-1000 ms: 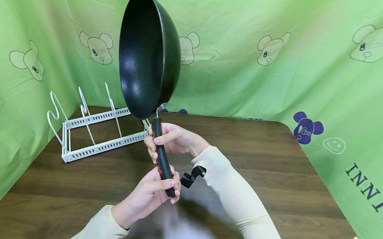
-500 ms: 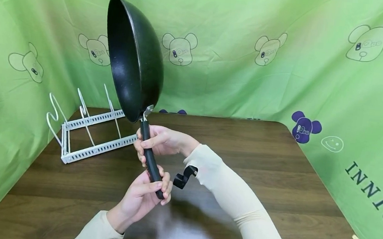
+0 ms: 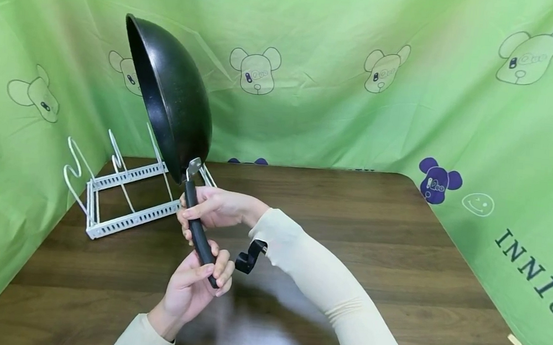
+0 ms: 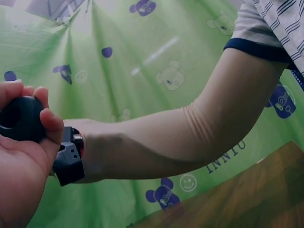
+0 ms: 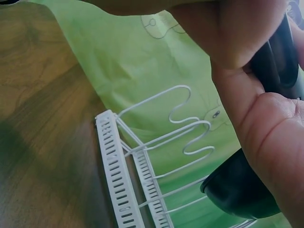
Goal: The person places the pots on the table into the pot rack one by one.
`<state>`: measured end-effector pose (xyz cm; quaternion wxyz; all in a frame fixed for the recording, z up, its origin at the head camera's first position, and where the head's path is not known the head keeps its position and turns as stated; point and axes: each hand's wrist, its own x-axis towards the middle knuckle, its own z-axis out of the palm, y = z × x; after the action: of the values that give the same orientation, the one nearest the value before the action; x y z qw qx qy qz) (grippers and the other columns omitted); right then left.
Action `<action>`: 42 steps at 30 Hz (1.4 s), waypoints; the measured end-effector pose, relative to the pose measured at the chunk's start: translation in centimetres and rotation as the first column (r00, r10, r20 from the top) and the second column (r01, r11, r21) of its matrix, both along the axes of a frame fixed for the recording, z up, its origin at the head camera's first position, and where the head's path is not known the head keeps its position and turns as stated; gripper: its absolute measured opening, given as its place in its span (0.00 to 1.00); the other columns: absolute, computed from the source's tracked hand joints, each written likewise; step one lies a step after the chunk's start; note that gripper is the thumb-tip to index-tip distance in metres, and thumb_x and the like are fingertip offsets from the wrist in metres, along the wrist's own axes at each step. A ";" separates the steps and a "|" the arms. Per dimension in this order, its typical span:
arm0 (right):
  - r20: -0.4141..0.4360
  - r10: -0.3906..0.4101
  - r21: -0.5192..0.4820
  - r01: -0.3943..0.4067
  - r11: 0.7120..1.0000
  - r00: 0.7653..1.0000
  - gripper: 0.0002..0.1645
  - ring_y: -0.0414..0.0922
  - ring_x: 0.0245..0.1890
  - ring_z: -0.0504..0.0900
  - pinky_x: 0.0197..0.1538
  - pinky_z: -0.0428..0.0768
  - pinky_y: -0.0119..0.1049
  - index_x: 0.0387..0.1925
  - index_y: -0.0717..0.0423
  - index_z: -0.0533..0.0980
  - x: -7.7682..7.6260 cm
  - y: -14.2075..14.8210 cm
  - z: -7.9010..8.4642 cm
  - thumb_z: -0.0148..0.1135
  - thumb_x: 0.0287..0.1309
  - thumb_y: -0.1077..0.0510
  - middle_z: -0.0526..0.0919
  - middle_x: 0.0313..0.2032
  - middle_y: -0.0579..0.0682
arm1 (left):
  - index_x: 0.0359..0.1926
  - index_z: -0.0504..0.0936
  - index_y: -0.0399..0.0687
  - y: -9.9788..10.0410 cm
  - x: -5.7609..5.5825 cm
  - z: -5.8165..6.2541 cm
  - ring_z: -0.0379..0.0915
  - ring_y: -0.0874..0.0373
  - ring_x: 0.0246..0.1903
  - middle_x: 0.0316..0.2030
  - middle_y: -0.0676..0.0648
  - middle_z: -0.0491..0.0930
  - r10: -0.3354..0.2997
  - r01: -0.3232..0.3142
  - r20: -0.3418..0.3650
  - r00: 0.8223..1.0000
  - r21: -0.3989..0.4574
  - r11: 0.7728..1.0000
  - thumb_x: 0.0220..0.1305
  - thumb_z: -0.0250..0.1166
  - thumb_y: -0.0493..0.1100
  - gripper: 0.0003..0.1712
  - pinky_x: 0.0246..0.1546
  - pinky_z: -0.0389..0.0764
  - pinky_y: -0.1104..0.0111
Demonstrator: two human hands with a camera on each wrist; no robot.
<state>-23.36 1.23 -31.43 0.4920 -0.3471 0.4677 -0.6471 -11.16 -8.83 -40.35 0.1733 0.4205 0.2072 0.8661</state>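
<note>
A deep black wok (image 3: 179,96) is held up over the table, bowl uppermost, its open side facing left. My right hand (image 3: 215,208) grips the upper part of its black handle (image 3: 197,230), just below the metal bracket. Lower down, my left hand (image 3: 195,284) holds the handle's end, thumb across it. In the left wrist view the handle end (image 4: 21,118) shows within the curled left fingers. The right wrist view has part of the wok bowl (image 5: 242,187) beside the right hand. Behind the wok stands a white wire pan rack (image 3: 132,217), partly hidden by bowl and hand.
The rack's upright wire loops (image 3: 74,167) rise at the left of the brown wooden table (image 3: 374,248). Green printed cloth (image 3: 312,115) hangs around the table's back and sides. A black wrist mount (image 3: 250,256) sticks out from the right sleeve.
Both hands have carried the wok leftward and somewhat lower, toward the rack. The bowl has turned, so more of its outside shows and less of its inside. Both grips stay the same.
</note>
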 end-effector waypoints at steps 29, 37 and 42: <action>0.022 -0.074 0.142 0.071 0.987 0.997 0.14 0.46 0.27 0.81 0.35 0.81 0.38 0.29 0.60 0.67 -0.9 -2.1 -3.7 0.40 0.69 0.74 0.78 0.24 0.53 | 0.52 0.63 0.41 -1.0 -0.6 -3.2 0.56 0.58 0.32 0.37 0.48 0.69 -0.039 0.032 0.063 0.997 0.112 0.993 0.74 0.37 0.31 0.12 0.29 0.56 0.71; 0.048 -0.101 0.182 0.090 0.979 0.994 0.15 0.46 0.27 0.81 0.36 0.82 0.38 0.29 0.60 0.68 -1.3 -2.2 -5.1 0.40 0.69 0.73 0.78 0.24 0.52 | 0.52 0.64 0.41 -1.1 -0.7 -4.1 0.54 0.58 0.31 0.37 0.48 0.69 -0.054 0.041 0.102 0.993 0.121 0.992 0.74 0.39 0.32 0.11 0.29 0.56 0.72; 0.055 -0.105 0.189 0.093 0.978 0.993 0.13 0.46 0.27 0.82 0.35 0.82 0.39 0.30 0.60 0.67 -1.5 -2.5 -5.5 0.41 0.69 0.73 0.78 0.25 0.52 | 0.52 0.65 0.40 -1.4 -1.0 -4.6 0.55 0.58 0.31 0.37 0.48 0.70 -0.051 0.038 0.112 0.992 0.119 0.992 0.74 0.39 0.32 0.11 0.29 0.56 0.72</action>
<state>-24.84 -1.28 -36.93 0.5043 -0.2546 0.5266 -0.6353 -12.12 -10.24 -44.97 0.1793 0.3842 0.1364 0.8954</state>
